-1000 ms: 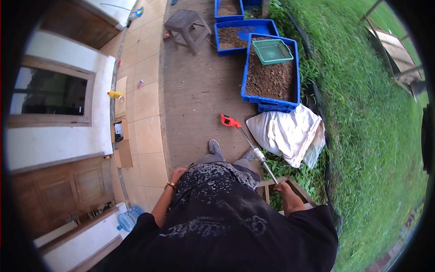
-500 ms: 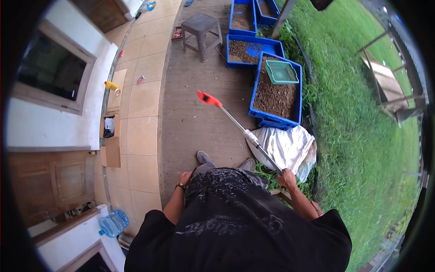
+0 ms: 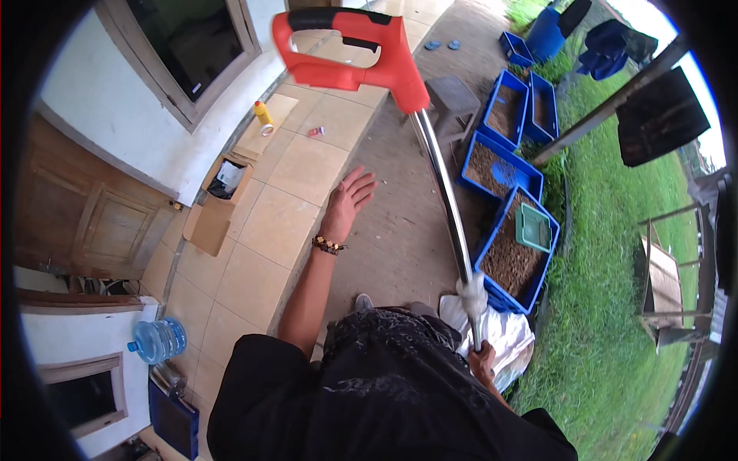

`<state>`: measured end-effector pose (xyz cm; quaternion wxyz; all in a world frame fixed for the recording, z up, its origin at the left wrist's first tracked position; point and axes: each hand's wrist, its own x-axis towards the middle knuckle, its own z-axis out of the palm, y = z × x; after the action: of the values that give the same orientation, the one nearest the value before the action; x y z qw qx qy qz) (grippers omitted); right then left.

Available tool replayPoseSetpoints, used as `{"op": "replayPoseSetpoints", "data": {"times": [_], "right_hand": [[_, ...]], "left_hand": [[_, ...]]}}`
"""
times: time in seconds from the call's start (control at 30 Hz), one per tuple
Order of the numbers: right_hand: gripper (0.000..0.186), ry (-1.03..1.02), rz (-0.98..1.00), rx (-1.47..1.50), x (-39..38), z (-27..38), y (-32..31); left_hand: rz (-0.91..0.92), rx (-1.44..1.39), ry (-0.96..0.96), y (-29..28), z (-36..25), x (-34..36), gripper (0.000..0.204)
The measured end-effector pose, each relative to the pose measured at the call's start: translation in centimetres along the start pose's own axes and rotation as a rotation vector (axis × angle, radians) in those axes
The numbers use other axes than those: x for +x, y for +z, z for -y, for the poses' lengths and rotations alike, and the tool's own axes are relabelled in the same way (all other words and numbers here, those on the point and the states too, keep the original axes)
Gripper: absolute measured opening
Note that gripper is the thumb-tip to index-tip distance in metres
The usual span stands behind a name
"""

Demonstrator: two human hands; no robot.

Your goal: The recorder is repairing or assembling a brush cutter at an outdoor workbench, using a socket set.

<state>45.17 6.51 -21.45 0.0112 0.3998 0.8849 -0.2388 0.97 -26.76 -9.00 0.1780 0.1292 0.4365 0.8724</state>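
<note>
A cordless grass trimmer (image 3: 443, 192) slants up in front of me, its red trigger handle (image 3: 400, 61) raised high and its metal shaft running down to my right side. My right hand (image 3: 483, 363) grips the lower part of the shaft, below a whitish wrapped collar (image 3: 471, 296). The trimmer's other end is hidden behind my right hand and body. Out ahead on the left, my left hand (image 3: 350, 203) is open with its fingers stretched, holding nothing, apart from the trimmer.
Blue crates of soil (image 3: 507, 253) line the right, one bearing a green tray (image 3: 533, 227). A white sack (image 3: 511, 338) lies beside the crates. A stool (image 3: 452, 100) stands ahead; a tiled step (image 3: 261, 238) with a cardboard box (image 3: 228, 180) and water jug (image 3: 157, 340) is left.
The trimmer's red handle has swung up and closer to me. My left hand has lifted from beside my leg, reaching forward and opening. The view has turned.
</note>
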Motion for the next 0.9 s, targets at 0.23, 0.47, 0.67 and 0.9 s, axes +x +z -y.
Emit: {"op": "replayPoseSetpoints", "data": {"times": [0.23,0.47,0.67,0.9], "right_hand": [[0.019,-0.157,0.072,0.08,4.5,6.2,2.9],[0.01,-0.158,0.206,-0.005,17.2,13.4,6.2],[0.019,-0.296,0.398,0.086,28.5,21.7,5.5],[0.023,-0.249,0.495,0.065,37.8,31.1,3.7]], "left_hand": [[0.494,0.004,0.271,8.4,-10.4,4.1,0.117],[0.516,-0.381,0.087,5.8,-9.6,12.2,0.038],[0.39,-0.377,0.016,4.8,-10.0,24.9,0.043],[0.024,-0.284,0.026,2.8,-11.9,37.3,0.039]]}}
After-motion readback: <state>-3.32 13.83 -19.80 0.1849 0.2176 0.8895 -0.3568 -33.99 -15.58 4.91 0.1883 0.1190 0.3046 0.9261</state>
